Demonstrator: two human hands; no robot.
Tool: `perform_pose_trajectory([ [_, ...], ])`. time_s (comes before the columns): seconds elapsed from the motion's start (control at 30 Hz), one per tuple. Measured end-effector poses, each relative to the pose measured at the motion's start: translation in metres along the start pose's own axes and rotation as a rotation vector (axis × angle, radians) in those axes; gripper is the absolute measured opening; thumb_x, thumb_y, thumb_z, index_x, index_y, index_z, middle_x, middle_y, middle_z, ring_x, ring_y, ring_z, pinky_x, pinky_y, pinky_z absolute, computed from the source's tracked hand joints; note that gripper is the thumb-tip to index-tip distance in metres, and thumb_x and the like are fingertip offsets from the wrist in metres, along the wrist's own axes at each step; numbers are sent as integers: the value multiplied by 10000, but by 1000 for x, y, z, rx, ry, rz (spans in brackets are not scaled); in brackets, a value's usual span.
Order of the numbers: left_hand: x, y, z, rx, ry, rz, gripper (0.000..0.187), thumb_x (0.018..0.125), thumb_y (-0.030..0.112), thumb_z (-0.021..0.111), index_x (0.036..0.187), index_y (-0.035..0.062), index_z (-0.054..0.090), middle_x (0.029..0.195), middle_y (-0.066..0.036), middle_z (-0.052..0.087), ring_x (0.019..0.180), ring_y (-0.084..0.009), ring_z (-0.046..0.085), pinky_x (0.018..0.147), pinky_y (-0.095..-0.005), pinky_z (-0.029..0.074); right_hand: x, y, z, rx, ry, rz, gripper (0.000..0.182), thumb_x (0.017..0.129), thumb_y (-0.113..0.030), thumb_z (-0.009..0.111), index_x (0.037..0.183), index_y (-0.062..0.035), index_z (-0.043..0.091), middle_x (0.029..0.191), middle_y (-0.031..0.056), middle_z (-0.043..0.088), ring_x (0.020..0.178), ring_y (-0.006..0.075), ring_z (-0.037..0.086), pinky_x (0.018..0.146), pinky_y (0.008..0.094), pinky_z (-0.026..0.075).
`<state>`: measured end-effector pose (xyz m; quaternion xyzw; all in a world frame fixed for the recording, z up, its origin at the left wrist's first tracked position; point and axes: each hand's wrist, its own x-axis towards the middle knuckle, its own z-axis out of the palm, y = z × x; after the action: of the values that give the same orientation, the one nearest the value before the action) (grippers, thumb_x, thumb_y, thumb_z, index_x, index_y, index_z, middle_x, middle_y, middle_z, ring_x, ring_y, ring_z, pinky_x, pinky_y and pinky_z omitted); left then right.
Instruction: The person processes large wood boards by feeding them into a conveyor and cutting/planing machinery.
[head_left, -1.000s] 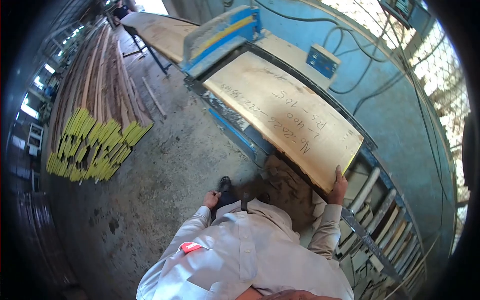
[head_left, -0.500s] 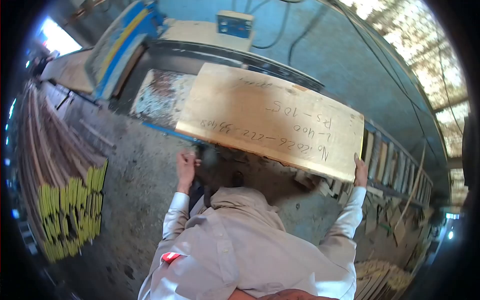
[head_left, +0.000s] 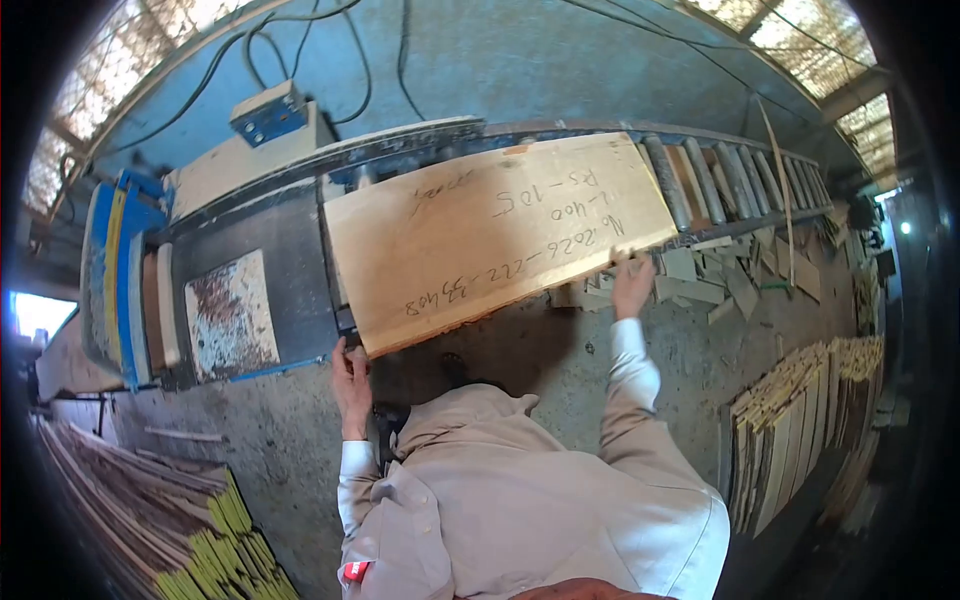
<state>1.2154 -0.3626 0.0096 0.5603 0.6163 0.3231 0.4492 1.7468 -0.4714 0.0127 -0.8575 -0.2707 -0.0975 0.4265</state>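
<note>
A wide wooden board [head_left: 480, 240] with handwritten numbers on its face lies across the machine's black bed [head_left: 290, 225] and the metal rollers [head_left: 707, 180]. My left hand [head_left: 350, 385] is at the board's near left corner, its fingers loosely apart and pointing up beside the bed's edge. Along the near edge, toward the right end, my right hand [head_left: 632, 288] touches the board with spread fingers, slightly blurred. Whether any fingertips reach under the board is hidden.
A blue and yellow machine guard [head_left: 115, 280] stands at the left; a blue switch box [head_left: 270, 115] sits behind the bed. Bundled strips with yellow-green ends [head_left: 225, 560] lie at lower left. Stacked wood pieces [head_left: 800, 410] and scattered offcuts [head_left: 690, 280] are at the right.
My view has turned, and the board now slants up to the right. My right hand has shifted from the board's right end to its near edge. My left hand has come up to the near corner.
</note>
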Motion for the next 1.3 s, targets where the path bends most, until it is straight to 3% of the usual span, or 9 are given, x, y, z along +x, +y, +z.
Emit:
perform_pose_trajectory([
  [0.17,5,13,28,209,16,238,394,947,153,655,1297,-12,578,1160,-209,651,1093,-353,625,911,-450,488,-87,-32,7,77,-188,134,711,932,-366,683,1417,69,398,1480,309,387,1408,409,353,1162,473,287],
  [0.23,2,28,30,183,-23,306,309,934,147,660,1200,-4,610,1095,-208,660,1029,-365,646,873,-448,505,-108,-40,19,24,-297,74,800,948,-410,660,1487,67,311,1556,308,284,1481,410,228,1220,471,191],
  [0.33,1,40,31,240,-85,304,244,878,178,649,1069,28,625,956,-237,669,911,-457,622,790,-510,509,-116,-42,48,28,-251,-109,903,914,-552,656,1470,80,328,1552,291,307,1457,412,276,1215,495,197],
  [0.4,14,25,42,334,-175,461,480,924,279,646,1302,6,530,1207,-251,596,1095,-428,582,934,-492,487,-98,-40,65,-140,-224,-156,929,900,-623,621,1467,66,362,1517,314,337,1455,453,252,1207,557,149],
  [0.5,21,31,78,347,-78,440,644,928,333,638,1412,-29,413,1209,-273,585,1075,-454,595,922,-494,502,-77,-60,82,-285,-198,-172,953,902,-675,566,1465,69,370,1484,362,347,1461,488,207,1190,616,73],
  [0.6,31,73,86,481,-299,266,777,922,376,639,1465,-68,304,1209,-293,580,1039,-479,614,915,-493,514,-46,-44,91,-524,-224,-141,960,917,-698,504,1467,77,363,1500,410,279,1475,499,159,1172,655,-15],
  [0.8,21,73,74,478,-537,366,743,907,404,674,1426,-50,398,1200,-257,639,1048,-407,653,866,-459,535,5,18,83,-518,-151,-106,888,935,-708,455,1500,-25,392,1532,394,197,1461,558,119,1187,638,6],
  [1.07,-2,-27,-52,-282,127,-111,317,978,209,637,1202,-15,623,884,-90,714,710,-122,654,662,-285,545,46,55,65,-528,-226,-61,898,938,-729,421,1537,-65,348,1566,361,189,1472,555,31,1192,631,14],
  [1.3,-23,-55,-82,-488,318,-342,275,1015,259,602,1133,13,637,915,-85,682,690,-117,614,620,-256,514,64,90,66,-451,-145,-54,860,908,-699,529,1521,-110,403,1601,319,158,1455,586,39,1185,649,78],
])
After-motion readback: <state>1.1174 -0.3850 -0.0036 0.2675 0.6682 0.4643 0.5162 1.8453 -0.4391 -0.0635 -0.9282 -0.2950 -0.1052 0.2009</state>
